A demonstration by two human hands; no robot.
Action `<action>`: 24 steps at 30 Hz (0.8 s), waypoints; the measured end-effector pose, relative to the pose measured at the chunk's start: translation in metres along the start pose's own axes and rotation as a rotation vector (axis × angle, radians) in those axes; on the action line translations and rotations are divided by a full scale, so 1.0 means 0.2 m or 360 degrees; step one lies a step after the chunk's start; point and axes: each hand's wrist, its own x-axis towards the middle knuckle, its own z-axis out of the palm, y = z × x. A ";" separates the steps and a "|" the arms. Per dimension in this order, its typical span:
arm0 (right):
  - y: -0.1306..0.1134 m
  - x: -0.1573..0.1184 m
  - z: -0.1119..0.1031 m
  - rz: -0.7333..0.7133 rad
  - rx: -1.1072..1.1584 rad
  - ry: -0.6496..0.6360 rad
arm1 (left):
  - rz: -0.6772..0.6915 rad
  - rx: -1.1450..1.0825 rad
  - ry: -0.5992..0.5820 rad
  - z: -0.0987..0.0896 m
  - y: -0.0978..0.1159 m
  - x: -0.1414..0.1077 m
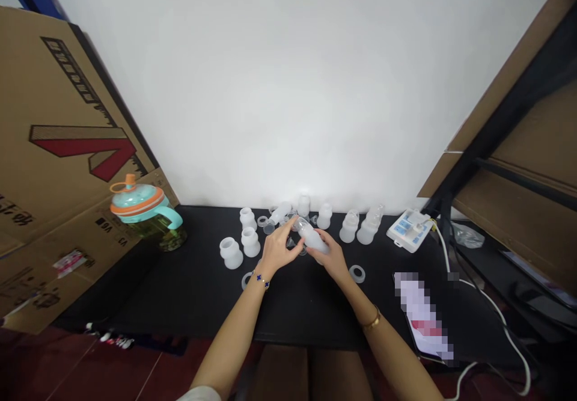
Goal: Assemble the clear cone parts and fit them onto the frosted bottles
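I have a frosted, rounded bottle (pixel 317 241) gripped in my right hand's (pixel 332 258) curled fingers above the black table (pixel 297 305); my left hand (pixel 278 246) meets its clear domed cap (pixel 303 225), closure unclear. Left of them, waisted matte containers (pixel 231 255) stand open-mouthed; a lidded jug (pixel 143 204) holds greenish contents.

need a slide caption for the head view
Right hand holds a bottle, left hand at its clear top, over a black table.

Small black "V6" (pixel 108 225) and "V3" (pixel 121 242) on the brown cardboard box (pixel 67 181), left.
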 end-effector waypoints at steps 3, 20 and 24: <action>-0.02 0.01 0.00 0.0208 0.0415 -0.0079 | 0.0031 -0.0034 -0.0029 0.00 0.01 0.00; -0.01 0.02 -0.03 0.0590 0.0950 -0.0362 | 0.0147 0.0065 -0.0011 0.02 0.01 0.01; 0.01 0.03 -0.03 0.0550 0.0928 -0.0367 | 0.0194 0.0069 -0.0003 0.02 0.01 0.01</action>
